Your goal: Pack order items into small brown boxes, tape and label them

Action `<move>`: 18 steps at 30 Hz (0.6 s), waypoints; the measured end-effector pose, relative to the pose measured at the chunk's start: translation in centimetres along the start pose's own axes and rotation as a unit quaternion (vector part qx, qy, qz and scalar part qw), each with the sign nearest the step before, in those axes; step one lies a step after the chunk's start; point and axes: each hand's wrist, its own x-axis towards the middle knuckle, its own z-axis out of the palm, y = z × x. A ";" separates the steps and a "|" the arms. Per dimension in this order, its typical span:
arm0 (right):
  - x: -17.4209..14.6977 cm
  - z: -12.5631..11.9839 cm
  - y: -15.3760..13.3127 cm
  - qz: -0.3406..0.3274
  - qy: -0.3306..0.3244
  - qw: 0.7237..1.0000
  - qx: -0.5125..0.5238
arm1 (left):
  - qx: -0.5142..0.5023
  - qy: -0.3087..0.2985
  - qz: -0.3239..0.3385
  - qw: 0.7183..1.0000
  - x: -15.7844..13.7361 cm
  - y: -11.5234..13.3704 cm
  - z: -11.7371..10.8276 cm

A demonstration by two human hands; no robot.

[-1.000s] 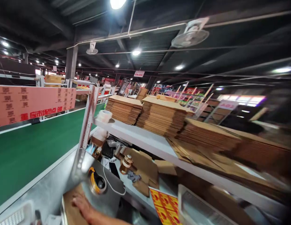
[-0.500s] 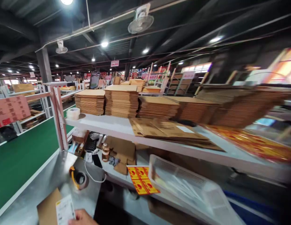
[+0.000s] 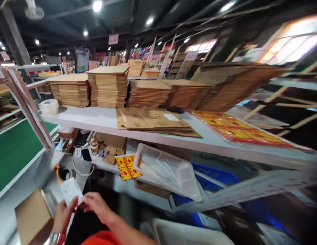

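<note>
A white printed label (image 3: 71, 190) is held up in front of me above the metal table. My left hand (image 3: 62, 215), with a wristwatch, pinches its lower edge between thumb and fingers. At the label's right corner, the fingers of my right hand (image 3: 95, 204) are closed on it. Left of my hands, a brown cardboard box (image 3: 33, 214) rests on the metal table (image 3: 7, 200). Just beyond the label lies an orange and black tape dispenser (image 3: 61, 173), partly covered by it.
A white shelf (image 3: 102, 123) carries stacks of flat cartons (image 3: 108, 86), a tape roll (image 3: 49, 107) and brown envelopes (image 3: 150, 119). Below it are a white plastic basket (image 3: 189, 177), red-and-yellow stickers (image 3: 126, 166), a bottle (image 3: 94, 145) and a phone (image 3: 86, 155). A green conveyor (image 3: 15, 160) runs at left.
My view has turned right and down. The label is raised away from the box and turned. Both hands now show at it, where one hand was visible before.
</note>
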 end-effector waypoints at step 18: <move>-5.5 -11.6 -3.6 0.031 0.012 0.996 0.083 | -0.206 -0.029 -0.146 0.967 -1.4 1.5 11.7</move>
